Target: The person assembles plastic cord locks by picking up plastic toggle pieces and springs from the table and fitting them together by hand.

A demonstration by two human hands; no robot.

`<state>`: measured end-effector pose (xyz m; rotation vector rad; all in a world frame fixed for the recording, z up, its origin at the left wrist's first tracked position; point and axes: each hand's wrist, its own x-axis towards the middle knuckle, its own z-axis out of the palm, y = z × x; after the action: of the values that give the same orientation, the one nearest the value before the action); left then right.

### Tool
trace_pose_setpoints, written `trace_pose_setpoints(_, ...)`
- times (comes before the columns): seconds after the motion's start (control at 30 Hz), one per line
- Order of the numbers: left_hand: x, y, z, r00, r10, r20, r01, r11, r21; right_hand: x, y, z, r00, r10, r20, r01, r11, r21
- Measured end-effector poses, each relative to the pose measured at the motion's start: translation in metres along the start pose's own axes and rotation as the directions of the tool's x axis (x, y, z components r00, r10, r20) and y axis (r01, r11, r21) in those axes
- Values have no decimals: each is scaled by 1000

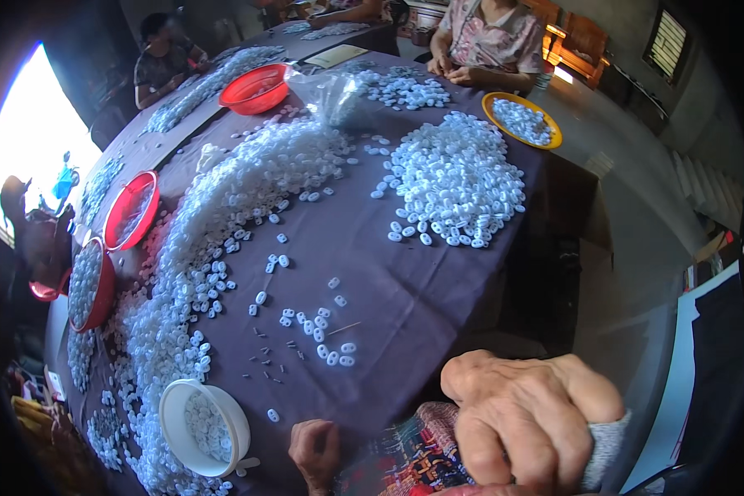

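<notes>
My left hand (pixel 314 450) rests at the near table edge with its fingers curled; whatever they may hold is hidden. My right hand (pixel 529 413) is raised close in front of me, back up, its fingers bent down and their tips out of sight. Nearest on the cloth are a few small white oval pieces with two holes (pixel 320 335), a thin needle-like stick (pixel 344 328) and several small dark pins (pixel 266 361). One white piece (pixel 273 415) lies alone beside my left hand. To its left stands a white tub (pixel 204 427) partly filled with such pieces.
A long heap of white pieces (pixel 223 186) runs down the left; another pile (pixel 459 182) lies far right. Red basins (pixel 132 211), a yellow bowl (pixel 523 120) and a clear plastic bag (pixel 326 95) stand around. A person (pixel 492 41) sits at the far side, others farther left.
</notes>
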<state>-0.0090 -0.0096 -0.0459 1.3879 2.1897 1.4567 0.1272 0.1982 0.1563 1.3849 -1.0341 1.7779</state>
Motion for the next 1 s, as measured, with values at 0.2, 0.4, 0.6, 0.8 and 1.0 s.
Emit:
trace_pose_setpoints(0.2,-10,-11,-11,998,-61,-35,60,998,-33,-30,25,-1,970,-55,-236,83,990,111)
trace_pose_setpoints(0.4,-12,-17,-11,996,-68,59,72,995,-76,-24,-10,-13,998,-51,-33,49,998,-43)
trace_pose_setpoints(0.6,-17,-28,-14,981,-172,94,181,979,-96,-30,-33,18,977,-110,-184,57,961,-269)
trace_pose_setpoints(0.8,-9,-10,-18,960,-259,102,264,964,-30,-36,-48,19,991,-125,-56,109,968,-227)
trace_pose_setpoints(1.0,-5,4,-11,943,-317,97,325,942,-87,-44,-29,21,895,-326,-306,269,939,-214)
